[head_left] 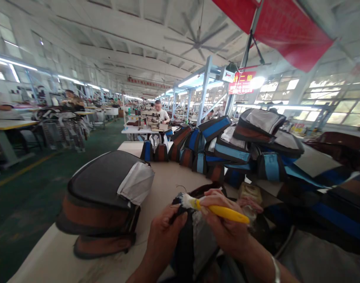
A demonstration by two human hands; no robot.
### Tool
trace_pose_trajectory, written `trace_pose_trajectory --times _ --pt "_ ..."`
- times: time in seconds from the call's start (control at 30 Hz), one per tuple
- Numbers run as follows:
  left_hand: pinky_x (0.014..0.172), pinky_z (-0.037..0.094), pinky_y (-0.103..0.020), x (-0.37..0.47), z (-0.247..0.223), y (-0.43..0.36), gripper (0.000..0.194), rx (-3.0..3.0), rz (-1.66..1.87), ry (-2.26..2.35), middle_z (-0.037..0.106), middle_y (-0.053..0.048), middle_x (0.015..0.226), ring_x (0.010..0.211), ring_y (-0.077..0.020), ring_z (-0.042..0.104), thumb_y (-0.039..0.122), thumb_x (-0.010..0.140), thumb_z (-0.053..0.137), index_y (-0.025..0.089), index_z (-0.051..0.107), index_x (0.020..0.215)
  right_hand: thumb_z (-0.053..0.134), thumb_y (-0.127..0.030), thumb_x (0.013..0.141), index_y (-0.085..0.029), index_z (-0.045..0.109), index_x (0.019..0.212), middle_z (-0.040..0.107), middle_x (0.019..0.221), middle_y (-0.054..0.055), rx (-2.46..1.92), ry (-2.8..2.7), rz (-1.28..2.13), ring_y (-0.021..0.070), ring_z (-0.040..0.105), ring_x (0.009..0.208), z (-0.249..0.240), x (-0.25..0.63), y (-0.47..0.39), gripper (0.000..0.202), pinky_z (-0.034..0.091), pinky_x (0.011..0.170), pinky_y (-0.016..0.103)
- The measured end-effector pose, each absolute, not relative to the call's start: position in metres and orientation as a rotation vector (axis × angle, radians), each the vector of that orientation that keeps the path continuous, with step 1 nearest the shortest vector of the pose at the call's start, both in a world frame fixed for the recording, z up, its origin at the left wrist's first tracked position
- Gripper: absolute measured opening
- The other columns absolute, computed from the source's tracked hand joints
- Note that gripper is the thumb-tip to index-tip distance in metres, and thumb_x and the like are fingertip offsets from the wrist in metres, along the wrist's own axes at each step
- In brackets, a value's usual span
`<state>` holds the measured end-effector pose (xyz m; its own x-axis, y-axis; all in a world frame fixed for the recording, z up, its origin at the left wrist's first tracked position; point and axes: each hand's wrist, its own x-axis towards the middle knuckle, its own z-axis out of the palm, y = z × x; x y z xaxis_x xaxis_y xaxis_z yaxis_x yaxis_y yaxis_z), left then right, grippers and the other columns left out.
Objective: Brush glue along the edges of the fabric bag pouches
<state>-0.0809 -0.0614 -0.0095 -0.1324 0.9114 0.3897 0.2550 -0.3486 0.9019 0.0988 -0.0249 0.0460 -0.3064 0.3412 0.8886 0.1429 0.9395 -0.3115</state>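
Note:
My right hand [227, 220] is closed around a brush [227, 212] with a yellow handle and white bristles. The bristles touch the top edge of a dark bag piece [184, 243] with a grey lining. Fingers and thumb of my left hand [164, 234] pinch that same edge, just left of the bristles. The lower part of the bag piece runs down out of view, and my right hand covers some of it.
A black and brown bag [100, 184] stands on the pale table [156, 192] at the left. Blue, brown and black bag parts [233, 149] are piled at the back and right. Right of the brush sits a yellowish container [250, 193]. A person [161, 113] sits farther back.

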Motion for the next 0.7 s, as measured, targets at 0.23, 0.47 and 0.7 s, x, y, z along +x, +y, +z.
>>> trace_pose_trajectory --times 0.23,0.47,0.7 --pt "0.085 0.049 -0.029 -0.092 -0.009 -0.061 0.030 1.460 1.447 1.293 0.071 -0.002 0.109 0.100 -0.0218 0.065 0.036 0.089 0.058 0.022 0.070 0.113 0.055 -0.007 0.090 -0.022 0.061 0.101 0.067 0.091 0.002 -0.387 -1.813 0.182 0.0209 0.062 0.098 0.045 0.097 -0.016 0.021 0.047 0.090 0.039" --pt "0.084 0.050 -0.028 -0.098 -0.010 -0.060 0.030 1.452 1.464 1.341 0.073 -0.003 0.105 0.096 -0.0219 0.067 0.038 0.088 0.059 0.021 0.070 0.111 0.054 -0.007 0.091 -0.022 0.058 0.104 0.068 0.090 0.002 -0.393 -1.924 0.032 0.0211 0.063 0.095 0.041 0.085 -0.019 0.021 0.045 0.093 0.041" --pt "0.081 0.051 -0.029 -0.102 -0.017 -0.057 0.030 1.528 1.482 1.371 0.072 -0.004 0.107 0.094 -0.0220 0.067 0.039 0.088 0.058 0.022 0.069 0.111 0.049 -0.009 0.090 -0.024 0.056 0.103 0.068 0.085 0.001 -0.364 -1.991 0.056 0.0201 0.065 0.080 0.043 0.078 -0.022 0.021 0.047 0.094 0.044"
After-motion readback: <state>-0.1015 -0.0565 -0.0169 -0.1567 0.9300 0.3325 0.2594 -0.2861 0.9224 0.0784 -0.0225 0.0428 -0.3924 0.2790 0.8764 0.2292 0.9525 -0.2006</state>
